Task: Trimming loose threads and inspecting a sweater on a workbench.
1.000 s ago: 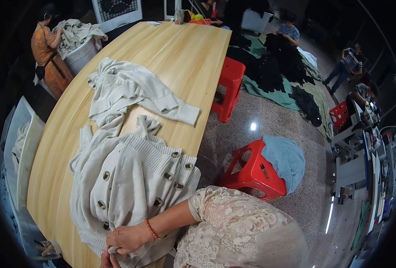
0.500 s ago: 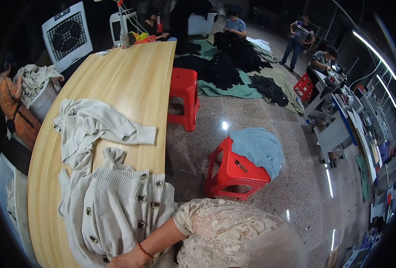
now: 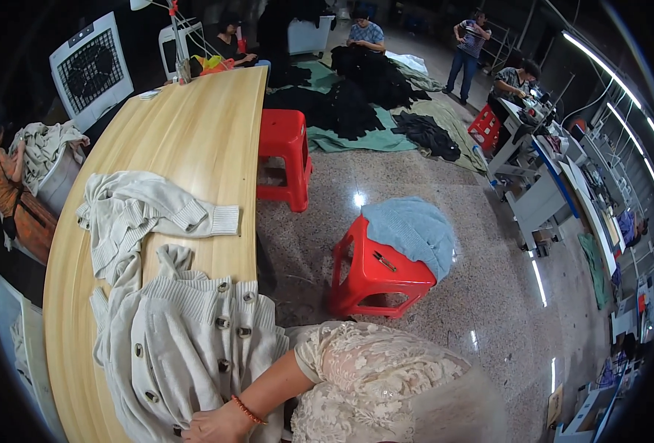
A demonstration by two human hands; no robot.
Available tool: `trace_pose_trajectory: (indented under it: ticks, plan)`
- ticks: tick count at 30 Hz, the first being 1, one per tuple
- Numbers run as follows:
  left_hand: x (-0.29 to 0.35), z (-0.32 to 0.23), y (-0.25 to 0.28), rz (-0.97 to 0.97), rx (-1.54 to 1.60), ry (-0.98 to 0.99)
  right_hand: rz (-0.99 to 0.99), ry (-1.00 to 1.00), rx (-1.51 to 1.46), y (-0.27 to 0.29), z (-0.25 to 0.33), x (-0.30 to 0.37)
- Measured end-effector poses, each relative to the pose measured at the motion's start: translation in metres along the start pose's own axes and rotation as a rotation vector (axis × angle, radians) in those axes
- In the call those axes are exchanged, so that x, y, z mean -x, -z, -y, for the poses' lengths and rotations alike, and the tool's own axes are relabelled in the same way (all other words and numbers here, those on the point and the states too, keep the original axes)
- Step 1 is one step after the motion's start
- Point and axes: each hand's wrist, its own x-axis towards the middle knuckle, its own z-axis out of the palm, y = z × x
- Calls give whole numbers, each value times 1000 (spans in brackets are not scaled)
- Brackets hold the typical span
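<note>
Takes in more of the room to the right than a second ago, with everything shifted leftward in the frame. Shows a speckled floor [image 3: 482, 244] across the middle. Shows the pale wooden bench [image 3: 209, 118] running away from the lower left. Beyond it, spreads black garments [image 3: 338, 109] over green cloth [image 3: 367, 140]. Bears on the bench's near end the cream buttoned cardigan [image 3: 194, 325], bunched, with more cream knit [image 3: 146, 203] lying just past it; cannot tell them as joined or separate. Stands a red stool [image 3: 393, 280] to the right, partly draped in blue knit [image 3: 412, 232]. Rests the right hand [image 3: 220, 428] on the cardigan, lower in frame than before, with fingertips hidden or cut off; cannot tell its grip as clamped or apart. Leaves out of view the left hand, partly seen earlier; cannot tell that grip either. Lays small dark snips [image 3: 384, 261] on the stool.
</note>
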Motion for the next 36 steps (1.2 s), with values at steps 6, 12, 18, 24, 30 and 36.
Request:
trace_pose_trajectory:
  ticks: [6, 12, 18, 24, 30, 36]
  plan:
    - [-111, -77, -37, -299, -13, 1495, 13, -20, -60, 12, 8, 10]
    - [-94, -89, -14, -350, -451, 1494, -239, 295, 237, -15, -1, 2]
    - [-179, -67, -87, 111, -470, 1201, -47, 46, -13, 39, 13, 23]
    - [-162, -59, -98, 327, -677, 1099, -98, -59, -139, 38, 21, 32]
    - [-158, -56, -99, 383, -745, 1161, -198, 86, 50, 31, 19, 29]
    - [-156, -39, -62, 40, 105, 1615, -194, -2, -14, 28, 13, 31]
